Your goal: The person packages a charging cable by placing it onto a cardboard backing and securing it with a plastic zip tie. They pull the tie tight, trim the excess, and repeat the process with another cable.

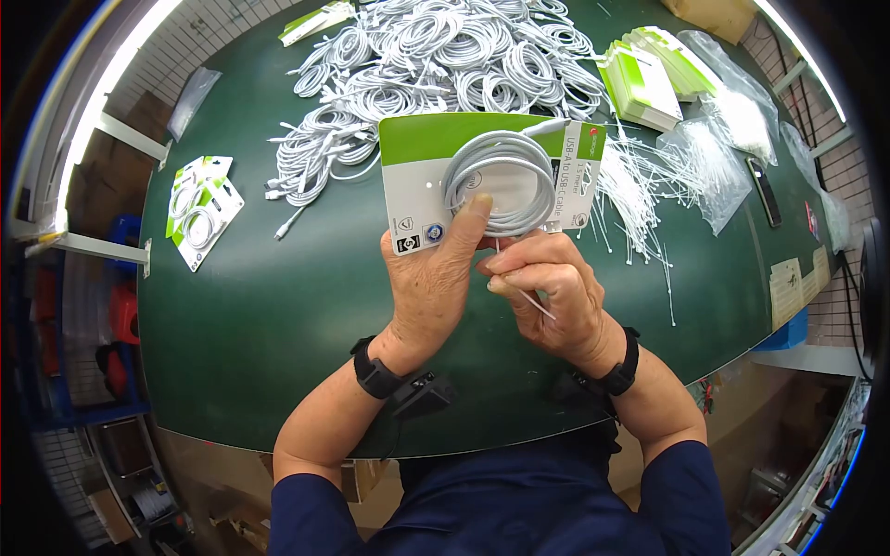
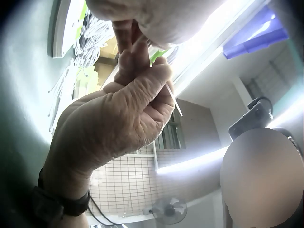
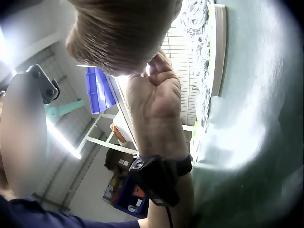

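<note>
My left hand grips a green-and-white retail card from below, its thumb pressed on a coiled white USB cable lying against the card's front. Print on the card reads USB-A to USB-C cable. Just under the coil, my right hand pinches a thin white cable tie, whose tail sticks out below the fingers. The same tie pokes out of the right hand in the left wrist view. In the right wrist view, the left hand shows from its palm side, its grip mostly hidden.
A large heap of coiled white cables covers the table's far side. Loose cable ties spread at right, beside stacked cards, plastic bags and a dark narrow object. Carded cables lie at left.
</note>
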Available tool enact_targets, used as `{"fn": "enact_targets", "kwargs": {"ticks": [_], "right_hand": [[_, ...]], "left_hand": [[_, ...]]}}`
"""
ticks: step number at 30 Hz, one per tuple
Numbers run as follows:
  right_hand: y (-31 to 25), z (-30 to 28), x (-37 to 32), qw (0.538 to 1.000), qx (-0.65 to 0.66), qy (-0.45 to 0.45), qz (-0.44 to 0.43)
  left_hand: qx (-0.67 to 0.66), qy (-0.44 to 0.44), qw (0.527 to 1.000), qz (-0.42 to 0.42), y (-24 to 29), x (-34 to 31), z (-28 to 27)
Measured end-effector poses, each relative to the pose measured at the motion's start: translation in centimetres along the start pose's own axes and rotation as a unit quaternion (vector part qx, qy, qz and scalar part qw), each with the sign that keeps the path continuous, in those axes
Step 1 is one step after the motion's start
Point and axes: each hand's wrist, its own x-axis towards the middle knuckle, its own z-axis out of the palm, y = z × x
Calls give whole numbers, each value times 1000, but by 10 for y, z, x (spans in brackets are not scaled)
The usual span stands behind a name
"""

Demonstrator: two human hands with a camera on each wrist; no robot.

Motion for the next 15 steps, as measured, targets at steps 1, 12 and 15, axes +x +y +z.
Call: {"fn": "enact_targets", "kwargs": {"ticks": [1, 12, 15], "right_hand": [[-1, 0, 1, 1000, 0, 3, 6], [-1, -7, 9, 997, -67, 16, 32], [-1, -6, 8, 989, 12, 67, 130]], "left_hand": [[0, -2, 1000, 0, -1, 0, -1], [9, -9, 1000, -6, -9, 0, -6], [-4, -8, 1000, -16, -10, -3, -2]]}}
